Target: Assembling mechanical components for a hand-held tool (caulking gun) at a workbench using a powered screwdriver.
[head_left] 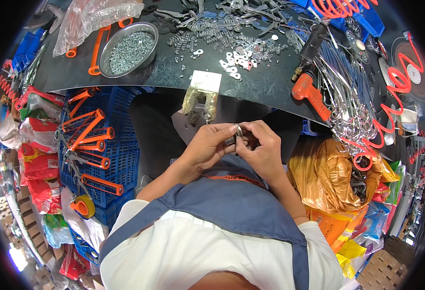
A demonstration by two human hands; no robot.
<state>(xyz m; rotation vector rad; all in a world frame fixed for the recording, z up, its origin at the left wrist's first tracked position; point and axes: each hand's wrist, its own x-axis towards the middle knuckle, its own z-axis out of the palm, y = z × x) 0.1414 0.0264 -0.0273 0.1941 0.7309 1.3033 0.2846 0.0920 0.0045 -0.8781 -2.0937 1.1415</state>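
Note:
In front of my apron, both hands meet over a small shiny metal part (240, 131), curved and partly hidden by the fingers. My left hand (211, 145) pinches it from the left with thumb and fingers. From the other side, the closed fingers of my right hand (262, 144) grip the same part. Its exact kind is too covered to make out. Just beyond the hands, a fixture with a white top and yellowish wrapped sides (205, 81) juts from the table edge. Neither hand touches it.
On the dark table (166, 72) stand a steel bowl of small metal parts (130, 52), loose coil springs (207, 36) and orange-framed tools (96, 50). A red-handled power driver (311, 94) lies right, beside bundled metal rods (340, 89). Blue crates (111, 113) stand left; an orange sack (326, 174) right.

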